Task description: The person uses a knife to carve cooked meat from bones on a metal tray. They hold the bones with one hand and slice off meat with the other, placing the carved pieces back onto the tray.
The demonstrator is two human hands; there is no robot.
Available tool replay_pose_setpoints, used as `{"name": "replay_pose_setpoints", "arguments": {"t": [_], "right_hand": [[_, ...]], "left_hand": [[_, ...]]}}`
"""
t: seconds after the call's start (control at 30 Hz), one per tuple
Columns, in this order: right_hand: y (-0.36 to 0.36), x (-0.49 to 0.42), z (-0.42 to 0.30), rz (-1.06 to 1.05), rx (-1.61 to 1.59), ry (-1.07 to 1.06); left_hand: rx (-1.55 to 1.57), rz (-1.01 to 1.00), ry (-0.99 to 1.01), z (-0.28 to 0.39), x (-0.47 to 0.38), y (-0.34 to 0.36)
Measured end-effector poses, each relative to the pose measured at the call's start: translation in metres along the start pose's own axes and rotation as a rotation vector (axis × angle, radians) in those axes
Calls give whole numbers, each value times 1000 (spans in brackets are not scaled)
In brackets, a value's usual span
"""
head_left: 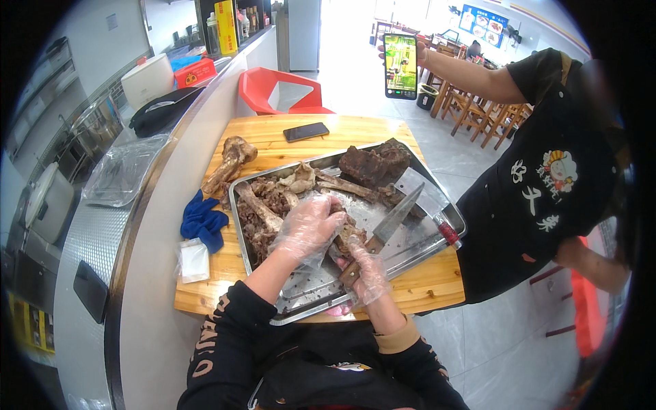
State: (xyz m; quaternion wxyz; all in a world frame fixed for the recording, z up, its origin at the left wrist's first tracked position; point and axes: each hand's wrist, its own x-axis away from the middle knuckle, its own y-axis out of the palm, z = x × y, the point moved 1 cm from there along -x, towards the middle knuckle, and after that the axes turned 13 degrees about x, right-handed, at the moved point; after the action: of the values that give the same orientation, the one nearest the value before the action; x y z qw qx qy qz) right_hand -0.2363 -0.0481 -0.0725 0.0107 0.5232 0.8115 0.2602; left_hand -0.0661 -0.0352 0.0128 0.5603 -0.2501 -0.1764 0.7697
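Observation:
My left hand, in a clear plastic glove, grips a meaty bone over the metal tray. My right hand, gloved alike, is closed around the wooden handle of a pointed knife. The knife's blade points away to the upper right, and the right thumb lies by the bone's near end. Shredded cooked meat and a long bone lie at the tray's left. A dark slab of meat sits at its far side. A cleaver with a red handle lies at the right, partly behind the knife.
On the wooden table are a large bone, a blue cloth, a white packet and a smartphone. A person in a dark apron stands at the right, holding up a phone. A red chair stands beyond.

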Motion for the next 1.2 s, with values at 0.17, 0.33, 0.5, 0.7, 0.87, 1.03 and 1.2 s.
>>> {"name": "replay_pose_setpoints", "arguments": {"t": [0.17,0.33,0.5,0.7,0.87,1.03,1.2], "right_hand": [[-1,0,2,-4,-167,12],[-5,0,-1,-62,-119,-10],[-4,-4,0,-65,-132,-31],[4,10,-4,-71,-96,-92],[16,22,-5,69,-64,-68],[7,19,-10,103,24,-87],[-10,7,-10,5,-43,-44]], "left_hand": [[-7,9,26,-1,0,-1],[49,-19,16,-3,-1,-2],[36,-37,24,-4,-2,-5],[124,-244,4,-15,-22,-14],[208,-355,-42,-18,-26,-19],[-113,-192,82,5,-1,-15],[-375,135,639,21,29,10]]}}
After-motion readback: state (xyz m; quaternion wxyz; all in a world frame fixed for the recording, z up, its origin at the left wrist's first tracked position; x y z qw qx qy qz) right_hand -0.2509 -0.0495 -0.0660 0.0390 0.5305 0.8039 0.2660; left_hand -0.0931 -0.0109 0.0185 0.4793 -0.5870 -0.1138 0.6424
